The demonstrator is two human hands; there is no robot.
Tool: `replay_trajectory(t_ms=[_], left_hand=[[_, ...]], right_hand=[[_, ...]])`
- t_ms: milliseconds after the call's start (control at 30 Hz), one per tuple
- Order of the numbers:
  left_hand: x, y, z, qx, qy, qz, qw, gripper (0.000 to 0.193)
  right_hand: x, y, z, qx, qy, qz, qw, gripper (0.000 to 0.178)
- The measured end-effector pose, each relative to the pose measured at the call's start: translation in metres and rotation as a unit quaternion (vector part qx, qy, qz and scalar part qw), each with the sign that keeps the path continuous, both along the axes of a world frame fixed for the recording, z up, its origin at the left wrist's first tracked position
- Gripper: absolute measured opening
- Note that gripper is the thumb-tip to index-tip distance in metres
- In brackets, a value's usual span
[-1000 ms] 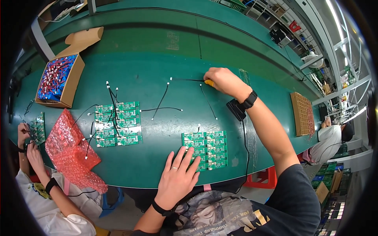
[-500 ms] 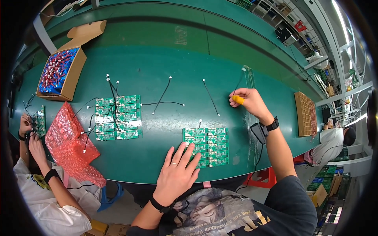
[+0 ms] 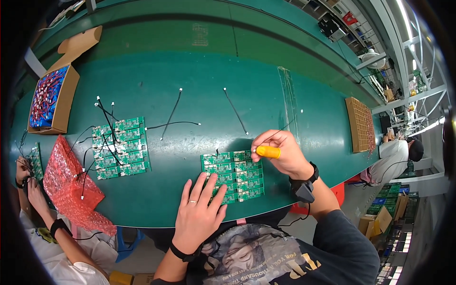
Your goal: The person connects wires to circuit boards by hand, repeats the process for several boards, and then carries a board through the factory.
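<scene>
Right hand point(image 3: 284, 154) pinches thin cable point(image 3: 288, 125); left hand point(image 3: 199, 213) spread open on board panel point(image 3: 249, 177)
Loose lead point(image 3: 235, 110) lies beyond; red bubble wrap point(image 3: 78, 186) off left

Left to right on the table point(image 3: 204, 71) lie bubble wrap point(image 3: 73, 190), one circuit panel point(image 3: 129, 147), then another circuit panel point(image 3: 247, 176)

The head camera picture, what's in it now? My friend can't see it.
A person's right hand, wearing a yellow finger cover, holds a thin dark cable by a green circuit board panel, while the left hand rests its fingers on that panel. Another panel with black cables lies to the left on the green table, near red bubble wrap.
</scene>
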State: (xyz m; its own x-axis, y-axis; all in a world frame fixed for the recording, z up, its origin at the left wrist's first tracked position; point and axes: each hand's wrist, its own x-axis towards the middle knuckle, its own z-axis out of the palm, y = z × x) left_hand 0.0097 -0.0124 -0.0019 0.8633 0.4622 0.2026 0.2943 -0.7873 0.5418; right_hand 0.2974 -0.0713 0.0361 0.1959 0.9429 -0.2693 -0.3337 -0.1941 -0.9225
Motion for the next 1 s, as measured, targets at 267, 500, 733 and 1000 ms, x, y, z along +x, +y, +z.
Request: replay_trajectory(t_ms=[267,500,733,1000], left_hand=[[0.002,0.002,-0.002,-0.003,0.000,0.001,1.000,0.044],[-0.002,-0.001,-0.008,0.014,-0.013,0.007,1.000,0.046],[-0.002,0.001,-0.011,0.011,-0.020,0.006,1.000,0.045],[-0.003,0.000,-0.013,0.019,-0.024,0.011,0.999,0.043]], right_hand=[[-0.043,-0.001,-0.007,0.049,-0.183,0.018,0.982,0.012],[-0.076,0.026,-0.014,0.128,-0.549,0.073,0.823,0.024],[-0.083,0.030,-0.006,0.136,-0.613,0.114,0.770,0.034],[-0.091,0.033,0.003,0.132,-0.646,0.138,0.739,0.039]])
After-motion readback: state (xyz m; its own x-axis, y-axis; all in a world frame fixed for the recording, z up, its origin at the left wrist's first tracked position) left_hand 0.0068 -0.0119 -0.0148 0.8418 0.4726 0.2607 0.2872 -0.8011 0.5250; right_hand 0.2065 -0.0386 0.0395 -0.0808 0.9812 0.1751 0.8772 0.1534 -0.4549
